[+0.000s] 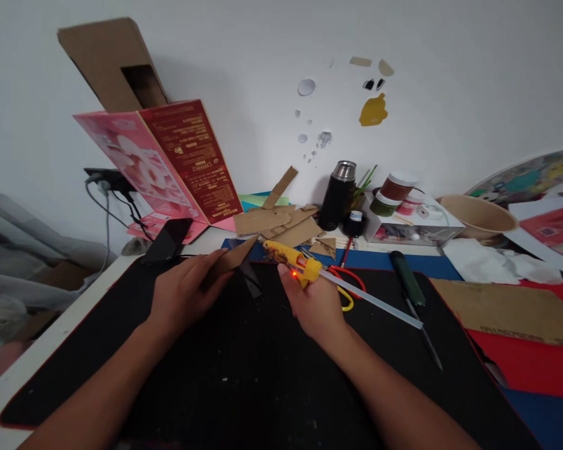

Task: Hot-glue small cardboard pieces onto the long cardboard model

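Observation:
In my left hand [182, 287] I grip a small folded piece of cardboard [234, 257], its pointed end tilted up to the right. My right hand [316, 306] is wrapped round a yellow hot glue gun [288, 255] with a red light lit. A long translucent glue stick [375, 299] sticks out of its back end. The gun's front points toward the cardboard, a little apart from it. Beneath the cardboard lies a dark strip [250, 279]. Scissors with red and yellow handles [356, 281] rest just behind my right hand, partly hidden.
A black mat [244, 387] covers the desk front. On its right lies a green-handled knife [410, 281]. Cardboard scraps [281, 219], a black thermos [338, 197] and stacked jars [396, 187] stand toward the wall. A phone [169, 240] and a pink-red folder [187, 162] are at left.

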Demonstrator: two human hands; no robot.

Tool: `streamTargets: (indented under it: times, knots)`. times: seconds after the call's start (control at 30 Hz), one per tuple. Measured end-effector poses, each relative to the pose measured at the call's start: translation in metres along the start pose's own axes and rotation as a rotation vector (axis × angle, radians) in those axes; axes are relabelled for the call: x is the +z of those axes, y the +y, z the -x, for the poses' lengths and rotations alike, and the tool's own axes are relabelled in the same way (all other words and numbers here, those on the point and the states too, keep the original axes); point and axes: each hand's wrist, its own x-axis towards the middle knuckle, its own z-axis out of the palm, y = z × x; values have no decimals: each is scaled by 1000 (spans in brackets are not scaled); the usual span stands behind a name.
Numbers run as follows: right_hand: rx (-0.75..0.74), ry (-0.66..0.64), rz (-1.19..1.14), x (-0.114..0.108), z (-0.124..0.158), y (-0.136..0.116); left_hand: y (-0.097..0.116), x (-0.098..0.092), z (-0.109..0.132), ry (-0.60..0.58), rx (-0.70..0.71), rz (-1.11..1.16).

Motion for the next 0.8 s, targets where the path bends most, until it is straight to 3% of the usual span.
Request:
streamTargets:
  times: [0.4,0.8]
  knots:
    - [56,3,-34,-1,-1,-2,1,-2,-1,-24,-23,12]
    - [14,-5,-48,1,1,-1,1,-2,-1,-65,-109,29]
